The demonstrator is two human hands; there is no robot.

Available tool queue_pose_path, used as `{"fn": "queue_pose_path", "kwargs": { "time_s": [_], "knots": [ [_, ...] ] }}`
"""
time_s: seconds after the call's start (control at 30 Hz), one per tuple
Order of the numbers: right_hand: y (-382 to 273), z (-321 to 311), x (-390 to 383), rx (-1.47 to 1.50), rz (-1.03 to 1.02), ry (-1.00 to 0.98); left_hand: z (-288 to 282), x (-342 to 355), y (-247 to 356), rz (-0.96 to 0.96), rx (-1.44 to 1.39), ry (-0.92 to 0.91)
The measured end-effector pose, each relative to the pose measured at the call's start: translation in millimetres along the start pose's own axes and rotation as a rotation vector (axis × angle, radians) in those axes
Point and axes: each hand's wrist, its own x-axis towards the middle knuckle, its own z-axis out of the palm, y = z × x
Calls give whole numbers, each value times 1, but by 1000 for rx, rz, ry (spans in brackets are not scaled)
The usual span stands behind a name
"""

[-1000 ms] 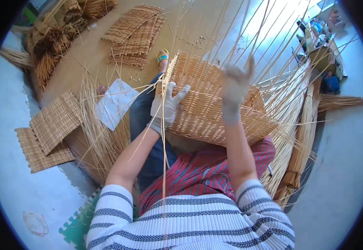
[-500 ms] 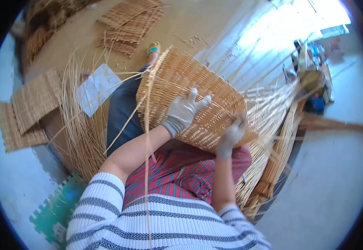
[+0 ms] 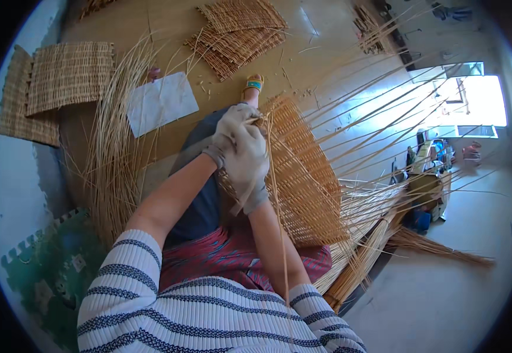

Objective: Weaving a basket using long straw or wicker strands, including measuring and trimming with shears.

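Observation:
A tan wicker basket [image 3: 306,182] lies tilted across my lap, its woven wall facing up and long unwoven stakes fanning out to the right. Both hands wear pale gloves and meet at its left edge. My left hand [image 3: 227,125] is closed at that edge. My right hand [image 3: 250,157] crosses close against it, fingers curled at the same corner; the fingertips are partly hidden. One long pale strand [image 3: 277,206] runs from the corner down past my right forearm.
Loose strands [image 3: 117,141] and a white sheet [image 3: 163,103] lie to the left. Woven panels sit at far left [image 3: 70,76] and ahead [image 3: 238,35]. Bundled stalks [image 3: 362,259] lie at right, with a green foam mat [image 3: 50,270] at lower left.
My left hand has moved from the basket's wall to its left edge. My right hand has left the right side and joined it there. The view has turned.

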Motion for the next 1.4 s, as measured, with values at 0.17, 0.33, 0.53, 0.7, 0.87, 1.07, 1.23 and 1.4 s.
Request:
{"fn": "queue_pose_path", "kwargs": {
  "time_s": [0.17,0.33,0.53,0.7,0.87,1.07,1.23,1.4],
  "knots": [
    [67,-4,-70,339,94,336,1,-3,-13,-31,-512,-123],
    [136,-27,-100,742,884,660,5,-4,1,-128,-559,-142],
    [131,-58,31,-246,80,636,34,-10,17,-115,-353,123],
    [119,-81,-3,333,226,753,31,-20,26,-30,-330,295],
    [151,-75,-105,561,671,792,22,-45,65,193,-5,-149],
    [180,-120,-73,20,410,638,55,-63,118,239,430,-454],
    [126,-87,-157,146,740,725,54,-60,103,403,362,-364],
    [90,-26,-177,361,413,227,18,-56,73,56,-173,383]
  ]
}}
